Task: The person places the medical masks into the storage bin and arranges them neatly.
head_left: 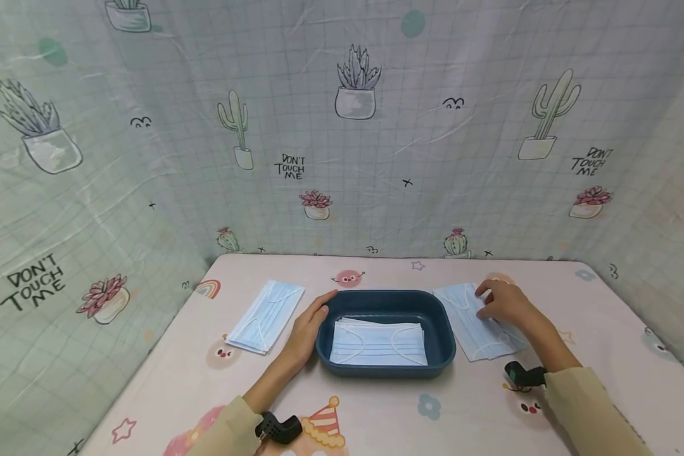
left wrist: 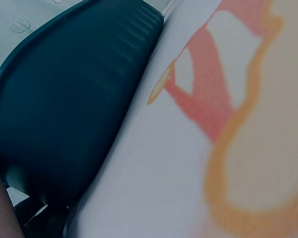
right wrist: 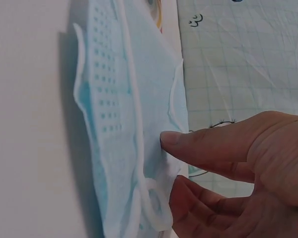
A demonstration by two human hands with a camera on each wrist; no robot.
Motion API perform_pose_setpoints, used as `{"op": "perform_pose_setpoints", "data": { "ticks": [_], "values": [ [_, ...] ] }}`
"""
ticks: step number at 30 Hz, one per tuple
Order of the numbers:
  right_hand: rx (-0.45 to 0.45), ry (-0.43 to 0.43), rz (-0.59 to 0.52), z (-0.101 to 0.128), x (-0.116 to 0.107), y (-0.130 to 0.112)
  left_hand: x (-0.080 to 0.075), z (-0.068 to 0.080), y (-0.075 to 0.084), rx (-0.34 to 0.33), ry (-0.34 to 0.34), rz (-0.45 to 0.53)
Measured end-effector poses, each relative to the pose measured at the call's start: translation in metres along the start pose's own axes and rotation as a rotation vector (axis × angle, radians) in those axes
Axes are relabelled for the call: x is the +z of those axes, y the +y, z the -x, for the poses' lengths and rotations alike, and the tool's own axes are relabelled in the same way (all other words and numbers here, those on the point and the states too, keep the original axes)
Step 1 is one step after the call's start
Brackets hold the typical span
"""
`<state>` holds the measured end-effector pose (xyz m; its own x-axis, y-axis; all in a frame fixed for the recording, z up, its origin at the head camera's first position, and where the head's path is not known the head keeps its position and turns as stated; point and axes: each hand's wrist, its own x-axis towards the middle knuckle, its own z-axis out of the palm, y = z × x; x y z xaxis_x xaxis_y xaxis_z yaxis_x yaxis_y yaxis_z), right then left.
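The right hand (head_left: 506, 303) pinched the top face mask (head_left: 479, 320) of the right-hand stack; the left hand (head_left: 310, 328), fingers relaxed, apparently rested against the dark blue tray (head_left: 441, 316) holding folded masks (head_left: 378, 344).

Backdrop: pale green gridded curtain (head_left: 376, 158) printed with cacti, potted succulents and "DON'T TOUCH ME" lettering, enclosing three sides. Worktop (head_left: 376, 418): pinkish cover with cartoon motifs. Lighting: even, diffuse.

A pale pink counter (head_left: 376, 418) printed with cartoon stars and party hats carries a dark blue plastic tray (head_left: 385, 301), with light blue pleated face masks lying to its left (head_left: 265, 316) and right (head_left: 479, 323).
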<state>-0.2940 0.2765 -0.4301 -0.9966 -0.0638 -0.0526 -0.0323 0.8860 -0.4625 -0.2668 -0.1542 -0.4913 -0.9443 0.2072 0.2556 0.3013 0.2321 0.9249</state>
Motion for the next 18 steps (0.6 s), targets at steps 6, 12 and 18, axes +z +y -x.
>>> {"op": "perform_pose_setpoints", "data": {
  "ticks": [6,12,18],
  "values": [
    [-0.005,-0.010,-0.014,-0.001,0.002,0.004,0.001,0.000,-0.002,0.008,0.001,0.005],
    [-0.015,0.002,-0.008,-0.002,0.000,0.008,0.001,0.000,0.000,-0.017,-0.004,-0.007],
    [-0.002,0.019,-0.001,-0.004,-0.003,0.015,0.001,-0.001,0.000,-0.017,-0.002,-0.018]
  ]
}}
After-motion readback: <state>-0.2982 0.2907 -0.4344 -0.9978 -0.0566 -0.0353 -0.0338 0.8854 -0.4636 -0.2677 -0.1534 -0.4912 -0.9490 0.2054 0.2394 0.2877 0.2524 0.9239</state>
